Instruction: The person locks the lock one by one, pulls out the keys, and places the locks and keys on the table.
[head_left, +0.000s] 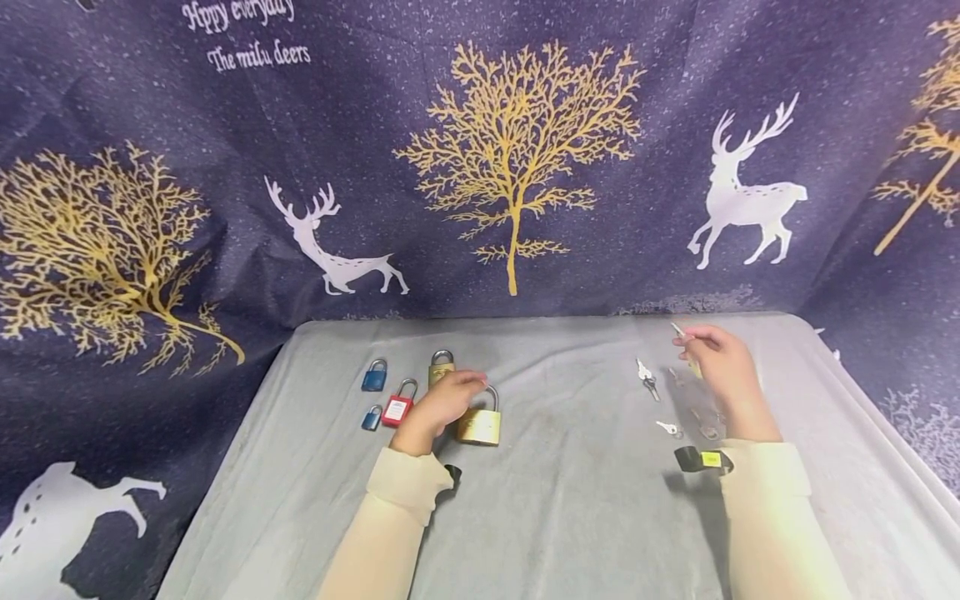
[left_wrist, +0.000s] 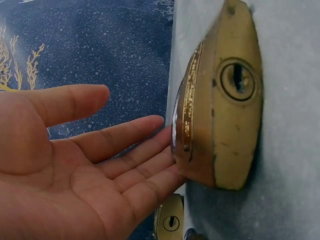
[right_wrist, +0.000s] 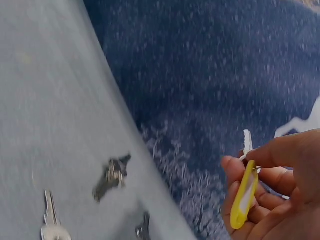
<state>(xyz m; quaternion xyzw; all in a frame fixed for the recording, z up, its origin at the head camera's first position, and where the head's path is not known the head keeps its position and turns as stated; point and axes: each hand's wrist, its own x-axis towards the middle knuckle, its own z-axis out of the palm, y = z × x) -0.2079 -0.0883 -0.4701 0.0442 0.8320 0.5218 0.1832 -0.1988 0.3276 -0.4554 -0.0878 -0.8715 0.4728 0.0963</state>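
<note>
Over the large brass padlock (head_left: pixel 480 426), my left hand (head_left: pixel 447 398) reaches with its fingers extended. From the left wrist, the fingertips come right to the side of that padlock, whose keyhole (left_wrist: pixel 238 81) faces the camera. Partly behind this hand is a second brass padlock (head_left: pixel 441 368). At the right, raised above the cloth, my right hand (head_left: pixel 722 367) pinches a silver key (right_wrist: pixel 247 142) between thumb and fingers. A yellow key tag (right_wrist: pixel 244 196) hangs from the key against the fingers.
Left of my left hand lie a red padlock (head_left: pixel 397 410), a blue padlock (head_left: pixel 374 376) and a smaller blue padlock (head_left: pixel 371 417). Near my right hand are a bunch of keys (head_left: pixel 648 381) and a small key (head_left: pixel 668 428). A grey cloth (head_left: pixel 570 500) covers the table.
</note>
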